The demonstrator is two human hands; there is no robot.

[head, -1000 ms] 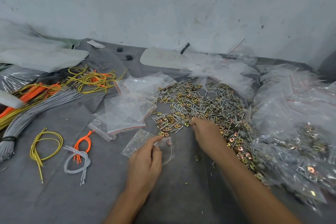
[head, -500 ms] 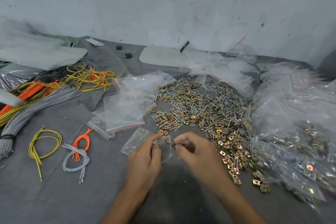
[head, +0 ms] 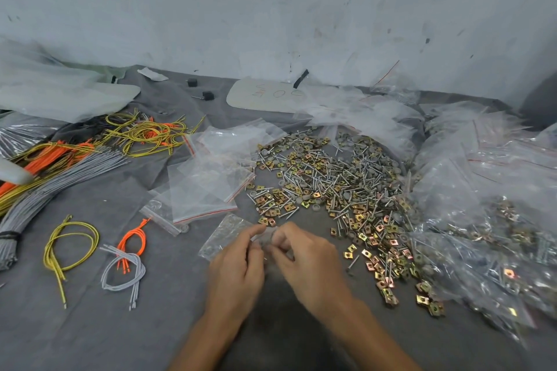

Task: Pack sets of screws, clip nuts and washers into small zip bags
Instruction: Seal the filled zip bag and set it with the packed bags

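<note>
The left hand (head: 238, 268) pinched a small clear plastic zip bag (head: 221, 235). The right hand (head: 310, 262) curled at its mouth, and I cannot tell its grip. A pile of silver screws, brass clip nuts and grey washers (head: 331, 187) lay at one o'clock.

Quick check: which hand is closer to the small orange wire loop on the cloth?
Left. The left hand, pinching the zip bag, is to the right of the small orange wire loop; the right hand is farther right, past the left.

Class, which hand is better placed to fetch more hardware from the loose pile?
Right: the right hand lies nearer the loose pile, while the left hand pinches the zip bag.
</note>
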